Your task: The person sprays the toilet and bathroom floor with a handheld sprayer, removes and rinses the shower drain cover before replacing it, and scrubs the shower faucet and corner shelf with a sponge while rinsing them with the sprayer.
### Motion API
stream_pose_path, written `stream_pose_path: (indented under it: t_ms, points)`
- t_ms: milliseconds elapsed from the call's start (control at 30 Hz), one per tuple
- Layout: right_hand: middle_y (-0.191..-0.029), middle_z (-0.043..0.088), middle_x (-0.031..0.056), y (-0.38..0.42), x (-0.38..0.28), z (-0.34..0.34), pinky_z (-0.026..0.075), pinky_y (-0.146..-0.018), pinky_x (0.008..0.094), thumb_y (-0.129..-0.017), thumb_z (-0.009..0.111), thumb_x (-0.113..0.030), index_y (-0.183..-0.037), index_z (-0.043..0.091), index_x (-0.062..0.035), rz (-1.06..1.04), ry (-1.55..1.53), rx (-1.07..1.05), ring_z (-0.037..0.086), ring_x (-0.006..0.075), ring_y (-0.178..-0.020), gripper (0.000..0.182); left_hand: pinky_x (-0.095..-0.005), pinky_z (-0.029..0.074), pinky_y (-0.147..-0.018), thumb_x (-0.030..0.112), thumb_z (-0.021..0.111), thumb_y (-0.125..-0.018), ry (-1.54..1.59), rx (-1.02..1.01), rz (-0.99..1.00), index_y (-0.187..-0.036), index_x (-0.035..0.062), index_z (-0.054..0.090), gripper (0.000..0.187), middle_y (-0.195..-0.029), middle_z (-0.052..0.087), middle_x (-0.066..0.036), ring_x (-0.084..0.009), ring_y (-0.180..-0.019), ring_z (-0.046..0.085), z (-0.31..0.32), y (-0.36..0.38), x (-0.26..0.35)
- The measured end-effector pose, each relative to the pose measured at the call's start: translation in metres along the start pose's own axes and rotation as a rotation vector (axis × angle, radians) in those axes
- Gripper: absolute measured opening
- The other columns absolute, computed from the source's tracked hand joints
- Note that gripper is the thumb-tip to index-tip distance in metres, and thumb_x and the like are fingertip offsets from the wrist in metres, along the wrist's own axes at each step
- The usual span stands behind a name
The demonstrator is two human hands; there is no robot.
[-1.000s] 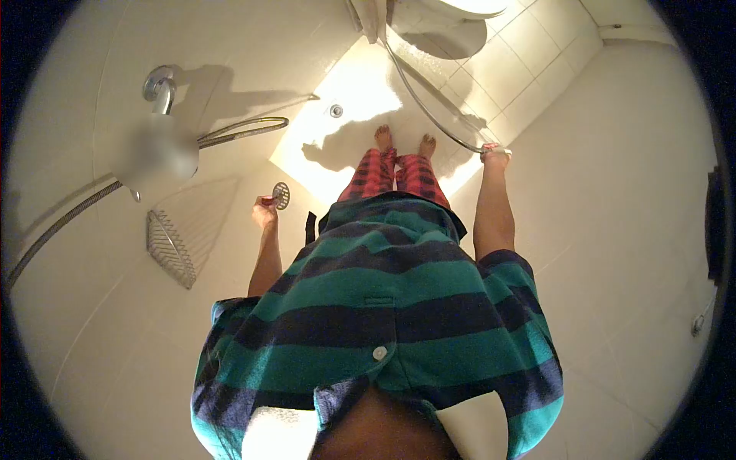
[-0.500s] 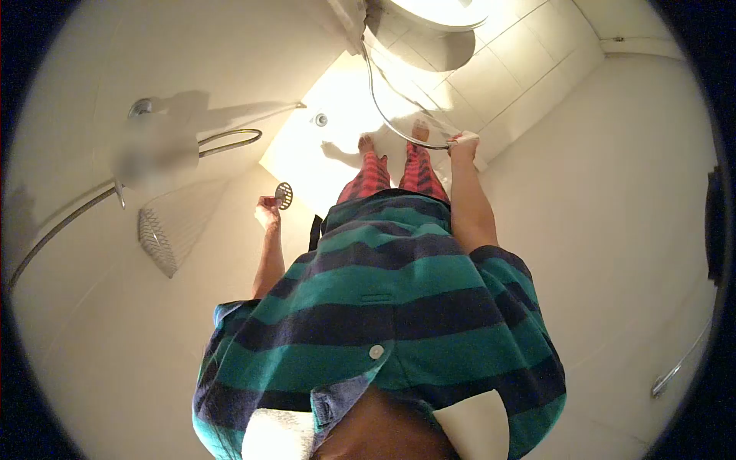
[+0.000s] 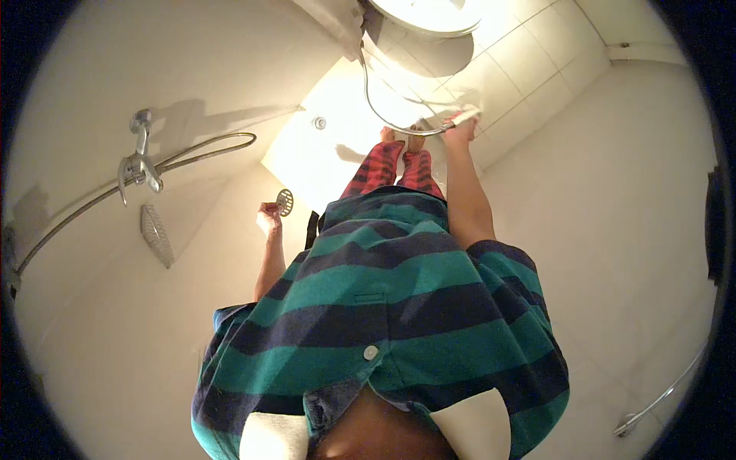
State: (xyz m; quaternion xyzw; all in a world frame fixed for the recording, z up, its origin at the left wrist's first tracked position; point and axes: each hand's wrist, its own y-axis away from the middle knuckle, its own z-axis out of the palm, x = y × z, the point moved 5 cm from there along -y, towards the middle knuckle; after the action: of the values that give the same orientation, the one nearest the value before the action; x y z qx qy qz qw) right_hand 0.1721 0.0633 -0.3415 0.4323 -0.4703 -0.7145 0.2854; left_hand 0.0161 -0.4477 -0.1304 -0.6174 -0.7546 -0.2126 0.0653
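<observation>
My left hand [image 3: 268, 218] is closed on a round slotted disc [image 3: 285, 202], a grey drain cover by its look, held out left of my body. My right hand [image 3: 460, 129], ahead and to the right, is wrapped round the white handle of a shower head [image 3: 466, 115]. From that handle a metal hose [image 3: 377, 105] curves back to the left and up. Below, my bare feet [image 3: 415, 138] stand on the brightly lit white shower floor [image 3: 295, 146], near a round drain [image 3: 319, 123].
On the left wall are a chrome mixer tap [image 3: 140, 167] with its own looped hose [image 3: 222, 139] and a wire corner rack [image 3: 156, 236]. A round white basin [image 3: 429, 14] is at the top. A metal rail [image 3: 661, 399] is at the lower right.
My right hand has moved slightly forward with the shower head, its hose shifting along. My feet are closer together. The left hand has barely moved. The mixer tap now shows clearly.
</observation>
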Motion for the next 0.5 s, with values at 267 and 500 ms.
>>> stream_pose_path:
  t_ms: [267, 500]
  points:
    - [-0.073, 0.052, 0.0101, 0.050, -0.009, 0.020, 0.036, -0.036, 0.0295, -0.085, 0.042, -0.044, -0.097, 0.048, -0.0048, -0.102, 0.069, -0.093, 0.047, 0.0181, -0.049, 0.041, -0.0239, 0.046, -0.055, -0.011, 0.061, -0.059, 0.211, -0.070, -0.009, -0.071, 0.0019, 0.051, 0.020, -0.064, 0.057, -0.006, -0.0114, -0.058, 0.053, 0.022, -0.016, 0.007]
    - [-0.073, 0.053, 0.0089, 0.066, -0.025, 0.055, 0.036, -0.035, 0.0231, -0.084, 0.044, -0.042, -0.113, 0.046, -0.0122, -0.185, 0.181, -0.191, 0.047, 0.0139, -0.047, 0.042, -0.0254, 0.046, -0.058, -0.006, 0.063, -0.060, 0.147, -0.048, -0.048, -0.071, 0.0022, 0.051, 0.018, -0.064, 0.056, -0.005, -0.0128, -0.057, 0.053, 0.024, -0.018, 0.011]
